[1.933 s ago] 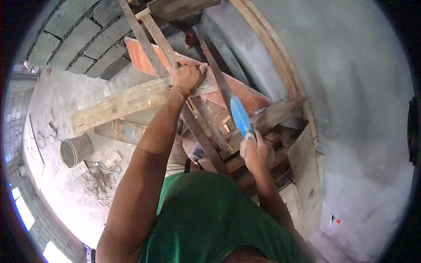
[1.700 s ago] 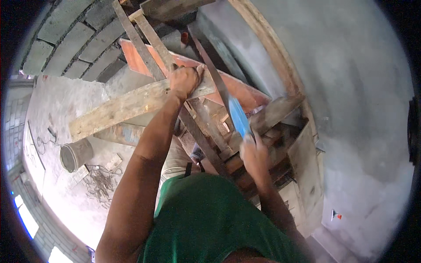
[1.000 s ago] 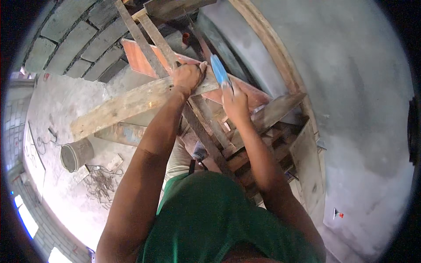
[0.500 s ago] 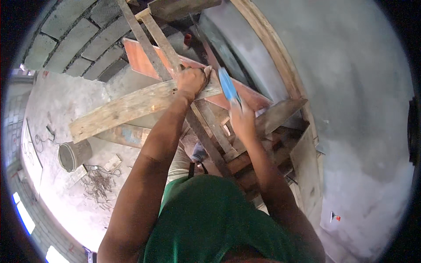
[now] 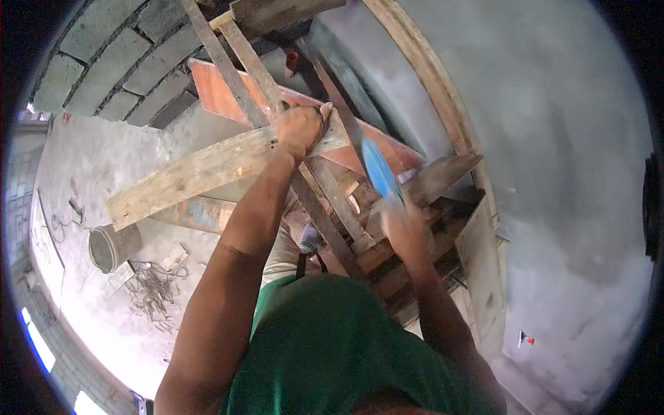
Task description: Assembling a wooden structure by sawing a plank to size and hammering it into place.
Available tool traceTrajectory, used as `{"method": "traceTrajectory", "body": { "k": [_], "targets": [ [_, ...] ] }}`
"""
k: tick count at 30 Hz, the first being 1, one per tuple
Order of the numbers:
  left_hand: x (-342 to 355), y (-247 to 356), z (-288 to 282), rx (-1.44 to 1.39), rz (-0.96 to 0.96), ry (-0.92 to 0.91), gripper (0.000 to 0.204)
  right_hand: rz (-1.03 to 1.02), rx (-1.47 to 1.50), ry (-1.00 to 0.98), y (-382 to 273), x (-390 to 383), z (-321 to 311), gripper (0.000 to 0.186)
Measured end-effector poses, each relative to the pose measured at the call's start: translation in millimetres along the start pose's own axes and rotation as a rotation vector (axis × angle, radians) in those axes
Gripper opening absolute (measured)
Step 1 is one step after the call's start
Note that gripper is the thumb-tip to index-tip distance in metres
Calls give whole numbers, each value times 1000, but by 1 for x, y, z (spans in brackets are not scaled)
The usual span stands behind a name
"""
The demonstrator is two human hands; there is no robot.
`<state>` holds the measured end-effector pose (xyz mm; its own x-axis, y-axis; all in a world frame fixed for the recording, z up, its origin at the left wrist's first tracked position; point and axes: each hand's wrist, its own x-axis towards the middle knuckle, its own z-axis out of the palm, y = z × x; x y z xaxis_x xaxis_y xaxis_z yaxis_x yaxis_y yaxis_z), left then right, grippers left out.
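My right hand [image 5: 404, 225], slightly smeared by motion, is closed on the rear of a handsaw's blue handle [image 5: 379, 168]. The long thin saw blade [image 5: 337, 97] runs away from me, against the right end of a wooden plank [image 5: 197, 169]. My left hand [image 5: 301, 128] grips that plank near the same end, fingers curled over its far edge, close to the blade. The plank lies across narrow wooden bars [image 5: 325, 225] and sticks out to the left. Its cut line cannot be made out.
A reddish-brown sheet [image 5: 220, 93] lies beyond the plank. Block wall [image 5: 111, 59] stands far left, a plastered wall [image 5: 574, 138] at right. A bucket [image 5: 104, 247] and a heap of thin scraps [image 5: 153, 290] are on the floor. More boards [image 5: 482, 270] stand by my right arm.
My right hand has pulled the handsaw back toward me and slightly right, its blade sliding along the plank's end. My left hand stays in place on the plank.
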<state>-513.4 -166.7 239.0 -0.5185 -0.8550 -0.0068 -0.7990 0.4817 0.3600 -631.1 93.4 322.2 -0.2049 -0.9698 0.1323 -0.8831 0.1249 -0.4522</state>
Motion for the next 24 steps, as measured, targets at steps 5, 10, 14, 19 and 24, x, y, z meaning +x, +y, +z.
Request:
{"method": "traceTrajectory", "body": {
  "k": [5, 10, 14, 19, 24],
  "targets": [
    [11, -3, 11, -72, -56, -58, 69, 505, 568, 8, -29, 127, 24, 30],
    [1, -9, 4, -34, -87, -36, 69, 304, 316, -112, 20, -12, 29, 36],
    [-1, -9, -4, 42, -5, -3, 68, 260, 157, 14, -16, -75, -50, 41],
    [9, 2, 8, -59, 22, -12, 69, 471, 514, -36, -6, 78, 28, 28],
    [8, 4, 10, -82, -39, 28, 70, 190, 254, 89, 16, 77, 44, 33]
  ]
}}
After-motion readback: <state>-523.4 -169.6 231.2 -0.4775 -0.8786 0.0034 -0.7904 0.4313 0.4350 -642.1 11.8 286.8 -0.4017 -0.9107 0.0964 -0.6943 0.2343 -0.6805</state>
